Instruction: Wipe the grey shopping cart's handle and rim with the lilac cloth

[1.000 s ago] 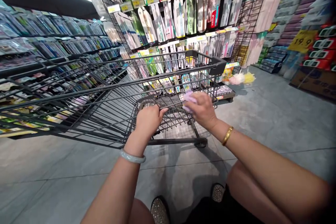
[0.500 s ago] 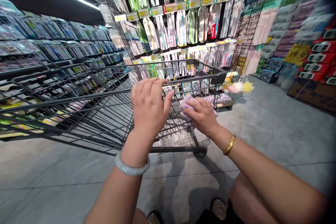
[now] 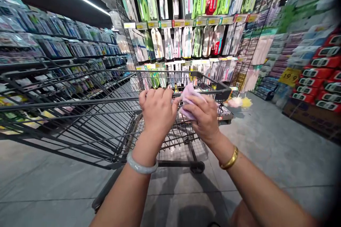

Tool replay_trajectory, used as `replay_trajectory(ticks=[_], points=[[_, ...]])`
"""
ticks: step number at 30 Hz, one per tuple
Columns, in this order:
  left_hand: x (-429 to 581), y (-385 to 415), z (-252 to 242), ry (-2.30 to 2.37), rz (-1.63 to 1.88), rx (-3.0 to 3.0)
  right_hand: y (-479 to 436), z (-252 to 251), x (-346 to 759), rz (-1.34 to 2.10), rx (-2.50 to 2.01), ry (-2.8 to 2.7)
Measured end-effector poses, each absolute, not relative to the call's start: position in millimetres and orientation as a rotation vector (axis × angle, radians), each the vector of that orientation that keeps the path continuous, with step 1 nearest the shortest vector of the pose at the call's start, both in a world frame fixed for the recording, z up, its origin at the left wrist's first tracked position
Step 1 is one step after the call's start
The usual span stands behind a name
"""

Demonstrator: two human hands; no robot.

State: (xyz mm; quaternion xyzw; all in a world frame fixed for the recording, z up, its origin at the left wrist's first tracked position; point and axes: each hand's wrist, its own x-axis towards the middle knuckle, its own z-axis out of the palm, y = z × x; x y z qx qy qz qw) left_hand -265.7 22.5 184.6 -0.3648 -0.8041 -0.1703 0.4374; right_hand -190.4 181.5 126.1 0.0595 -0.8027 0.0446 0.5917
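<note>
A dark wire shopping cart (image 3: 112, 100) stands side-on in front of me. My left hand (image 3: 159, 108) is closed over its top rail, knuckles up; the rail passes under the fingers. In my right hand (image 3: 204, 116) is a crumpled light purple cloth (image 3: 189, 94), pinched between thumb and fingers. The cloth lies at the top rail, just right of my left thumb, and hides part of the rail. Through the wires the inside of the basket shows near my hands.
Beyond the cart rises a rack of hanging packs (image 3: 198, 0) with price strips. Long stocked shelves (image 3: 53, 39) run along the left. Red boxes (image 3: 309, 81) are stacked at the right by a yellow price sign (image 3: 289, 77). A cart wheel (image 3: 197, 167) rests on the grey floor (image 3: 255, 149).
My right hand has raised the cloth from below the rail up to it, closer to my left hand. The left hand stays on the rail. The view has tilted up slightly.
</note>
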Motion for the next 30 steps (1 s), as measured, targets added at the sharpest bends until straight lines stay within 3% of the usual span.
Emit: replay_trajectory(ticks=[8, 15, 22, 30], points=[[-266.7, 23.2, 183.9, -1.994, -0.428, -0.894, 231.8, 147.8, -179.0, 0.311, -0.311, -1.524], [-263.5, 21.0, 182.6, -1.962, -0.361, -0.872, 189.6, 143.3, -181.6, 0.246, -0.038, -1.855], [-264.0, 17.2, 181.8, -1.969, -0.314, -0.891, 219.5, 159.7, -182.1, 0.376, -0.23, -1.696], [-265.0, 14.8, 180.5, -1.947, -0.297, -0.887, 173.6, 165.0, -194.3, 0.319, 0.157, -1.899]])
